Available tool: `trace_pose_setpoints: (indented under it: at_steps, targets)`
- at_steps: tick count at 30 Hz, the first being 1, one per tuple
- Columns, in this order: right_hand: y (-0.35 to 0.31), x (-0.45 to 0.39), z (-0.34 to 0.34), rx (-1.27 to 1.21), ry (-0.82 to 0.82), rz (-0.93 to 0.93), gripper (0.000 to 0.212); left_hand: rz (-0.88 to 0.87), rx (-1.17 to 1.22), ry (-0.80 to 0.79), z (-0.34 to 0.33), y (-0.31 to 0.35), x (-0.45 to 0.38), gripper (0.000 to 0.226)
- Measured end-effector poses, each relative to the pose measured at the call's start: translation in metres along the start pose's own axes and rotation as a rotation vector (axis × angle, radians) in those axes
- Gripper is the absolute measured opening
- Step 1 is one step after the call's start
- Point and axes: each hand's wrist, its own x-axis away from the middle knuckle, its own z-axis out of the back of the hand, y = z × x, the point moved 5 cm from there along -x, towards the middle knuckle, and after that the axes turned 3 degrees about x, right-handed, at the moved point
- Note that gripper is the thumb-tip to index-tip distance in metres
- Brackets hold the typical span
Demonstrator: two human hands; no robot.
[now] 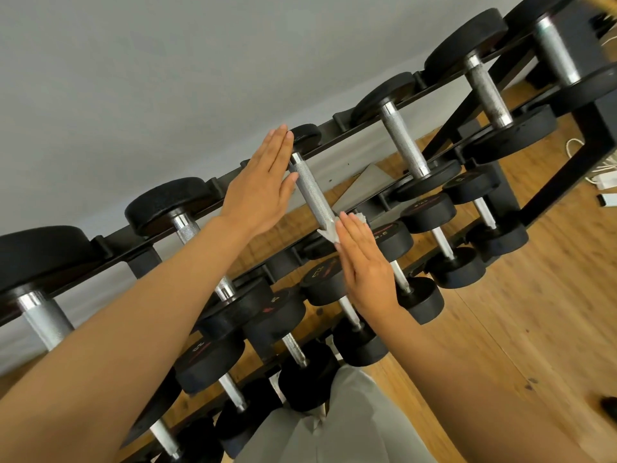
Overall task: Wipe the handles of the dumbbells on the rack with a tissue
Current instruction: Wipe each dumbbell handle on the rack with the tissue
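Observation:
A black rack (564,182) carries rows of black dumbbells with silver knurled handles. My left hand (263,188) lies flat with straight fingers against the left side of one top-row handle (310,188), near its far head (305,135). My right hand (364,265), its fingers also straight, presses a white tissue (329,232) against the near end of that same handle. The tissue pokes out on both sides of my fingertips. The near head of this dumbbell is hidden behind my right hand.
Larger dumbbells (404,142) sit to the right and left (187,228) on the top row, smaller ones (430,212) on the lower rows. Behind the rack is a grey wall (167,78). White cables and a plug (604,178) lie on the wooden floor (534,329) at right.

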Motion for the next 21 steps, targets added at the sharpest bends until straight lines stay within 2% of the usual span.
trace_pose_setpoints:
  at_steps: [2,6,7,11,13,16,17,21]
  targets:
    - [-0.01,0.004,-0.005,-0.009,0.024,-0.026,0.037,0.001,-0.001,-0.004,0.0,-0.001,0.0,0.062]
    - [-0.012,0.009,-0.005,0.062,-0.054,0.238,0.042,0.0,0.004,0.006,-0.001,0.0,0.0,0.062]
    - [-0.006,0.007,-0.002,0.063,-0.057,0.253,0.041,-0.004,0.004,0.009,-0.001,-0.001,0.0,0.062]
    - [0.003,0.003,0.002,-0.05,0.034,-0.054,0.037,-0.009,0.006,0.011,-0.003,-0.001,-0.001,0.062]
    - [-0.012,0.008,-0.007,-0.037,0.024,-0.021,0.038,-0.008,0.003,0.015,-0.005,-0.001,-0.001,0.062]
    - [-0.014,0.009,-0.007,0.055,-0.026,0.205,0.036,-0.007,0.008,0.014,-0.004,-0.002,-0.001,0.062]
    - [-0.009,0.006,-0.003,0.068,-0.023,0.23,0.033,-0.011,0.009,0.013,-0.003,-0.002,-0.001,0.062]
    - [0.006,-0.002,0.007,0.011,0.064,-0.003,0.033,-0.013,0.005,0.008,-0.001,-0.001,-0.001,0.062]
